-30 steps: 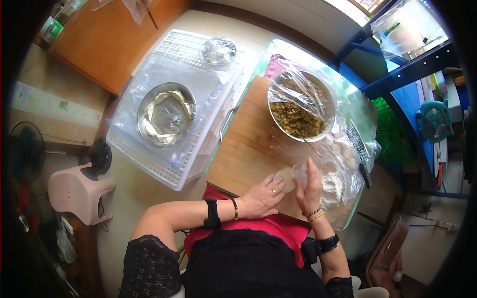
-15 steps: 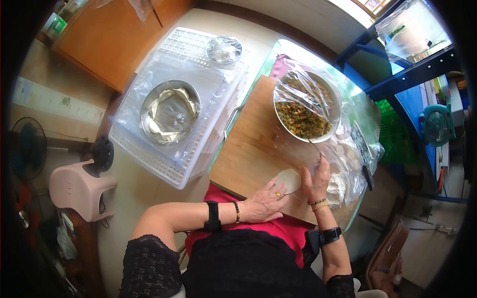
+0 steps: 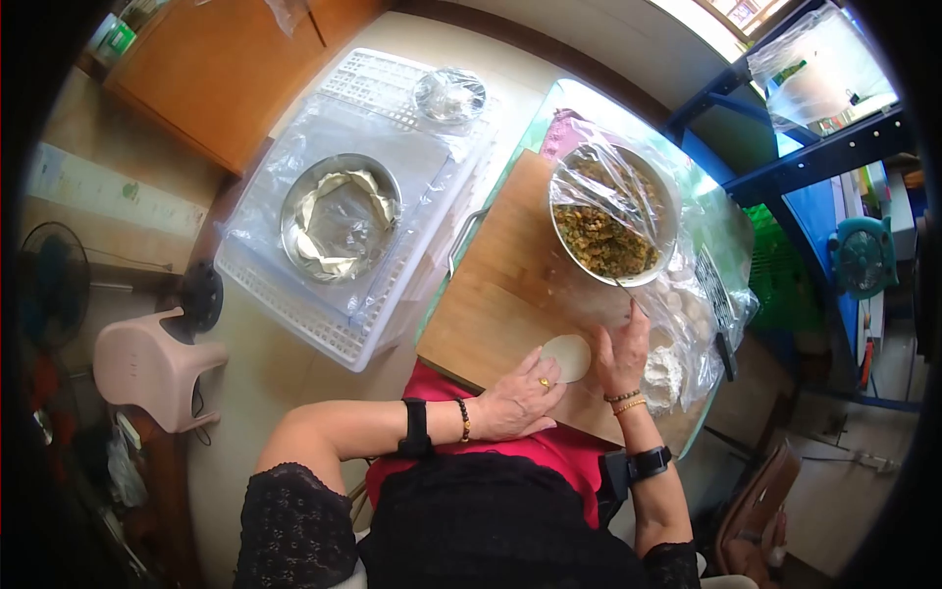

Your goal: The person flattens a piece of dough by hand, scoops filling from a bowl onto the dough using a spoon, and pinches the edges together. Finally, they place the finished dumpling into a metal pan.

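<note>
On the wooden board [image 3: 491, 294], a round pale dough wrapper [image 3: 569, 357] lies by my left hand [image 3: 518, 401]. That hand is palm down, fingers stretched out, the tips at the wrapper's left edge and the thumb apart. My right hand [image 3: 624, 355] is closed on the thin metal handle of a utensil [image 3: 623, 285] reaching into the near side of the filling bowl. Its working end is hidden. The steel bowl [image 3: 671, 236] contains chopped brown-green filling [image 3: 601, 236], partly covered with clear plastic film.
White flour [image 3: 662, 378] and plastic-covered dough pieces [image 3: 692, 299] are right of my right hand. A black-handled tool [image 3: 724, 355] lies beyond. At left, a round steel pan [image 3: 285, 221] with folded dough around its inside stands on a white plastic crate [image 3: 294, 309], near a film-covered bowl [image 3: 449, 95].
The view has shifted slightly. Both hands and the wrapper are nearly still, with my right fingers still on the utensil at the bowl's rim.
</note>
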Tool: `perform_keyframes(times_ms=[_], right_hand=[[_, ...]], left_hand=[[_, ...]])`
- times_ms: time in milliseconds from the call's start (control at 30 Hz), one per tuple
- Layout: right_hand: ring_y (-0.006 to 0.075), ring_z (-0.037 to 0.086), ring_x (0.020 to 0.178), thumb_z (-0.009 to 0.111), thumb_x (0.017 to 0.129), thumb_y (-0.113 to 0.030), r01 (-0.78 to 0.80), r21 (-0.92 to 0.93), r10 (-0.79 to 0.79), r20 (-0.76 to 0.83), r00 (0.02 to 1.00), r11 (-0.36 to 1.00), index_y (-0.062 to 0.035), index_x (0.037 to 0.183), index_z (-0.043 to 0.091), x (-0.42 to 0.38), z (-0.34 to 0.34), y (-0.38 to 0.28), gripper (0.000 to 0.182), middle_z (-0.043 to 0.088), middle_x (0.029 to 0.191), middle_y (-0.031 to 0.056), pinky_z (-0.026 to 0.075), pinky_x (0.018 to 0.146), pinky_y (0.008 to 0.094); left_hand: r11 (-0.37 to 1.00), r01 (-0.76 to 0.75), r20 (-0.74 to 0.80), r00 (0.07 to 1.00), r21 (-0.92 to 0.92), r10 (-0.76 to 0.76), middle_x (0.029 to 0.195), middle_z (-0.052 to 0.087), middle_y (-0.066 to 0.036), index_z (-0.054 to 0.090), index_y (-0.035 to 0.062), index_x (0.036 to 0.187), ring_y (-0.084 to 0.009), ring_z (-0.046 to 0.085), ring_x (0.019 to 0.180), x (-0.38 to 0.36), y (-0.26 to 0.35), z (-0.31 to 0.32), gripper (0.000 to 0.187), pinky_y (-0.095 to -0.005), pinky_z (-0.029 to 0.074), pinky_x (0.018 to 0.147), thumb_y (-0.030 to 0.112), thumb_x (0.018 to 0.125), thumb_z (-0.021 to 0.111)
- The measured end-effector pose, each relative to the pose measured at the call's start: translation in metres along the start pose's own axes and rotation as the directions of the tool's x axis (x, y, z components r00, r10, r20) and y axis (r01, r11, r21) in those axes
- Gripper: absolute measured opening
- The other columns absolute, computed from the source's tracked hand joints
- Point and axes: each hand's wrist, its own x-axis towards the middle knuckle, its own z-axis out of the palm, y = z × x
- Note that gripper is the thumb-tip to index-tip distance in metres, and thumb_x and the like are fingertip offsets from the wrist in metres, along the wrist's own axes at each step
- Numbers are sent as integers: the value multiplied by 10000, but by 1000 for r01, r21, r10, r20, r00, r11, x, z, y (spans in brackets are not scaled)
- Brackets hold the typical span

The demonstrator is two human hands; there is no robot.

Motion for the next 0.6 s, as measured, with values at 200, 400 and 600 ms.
perform_keyframes(times_ms=[200, 400, 600], right_hand=[[385, 508, 1161, 688, 814, -175, 376, -126, -339, 243, 909, 918, -22, 1418, 397, -35, -6, -65, 688, 490, 1330, 222, 399, 964, 461], [366, 522, 1096, 736, 757, -301, 183, -228, -186, 7, 983, 956, -26, 1355, 441, 2, 10, -25, 721, 518, 1260, 210, 391, 908, 469], [352, 559, 988, 701, 810, -159, -46, 90, 56, -104, 993, 995, 2, 1415, 368, 2, -5, -1, 709, 526, 1164, 209, 470, 847, 426]], left_hand=[[999, 43, 170, 985, -18, -40, 1282, 476, -213, 513, -19, 1251, -354, 401, 1292, -7, -1, -10, 604, -536, 221, 1148, 378, 824, 672], [1000, 19, 99, 995, 18, -21, 1362, 440, -233, 496, -22, 1291, -363, 354, 1350, -12, -5, -11, 636, -542, 208, 1151, 391, 837, 664], [993, 118, 0, 993, 9, -118, 1383, 420, -255, 488, -37, 1294, -397, 342, 1356, -2, -12, -4, 660, -549, 232, 1140, 399, 833, 668]])
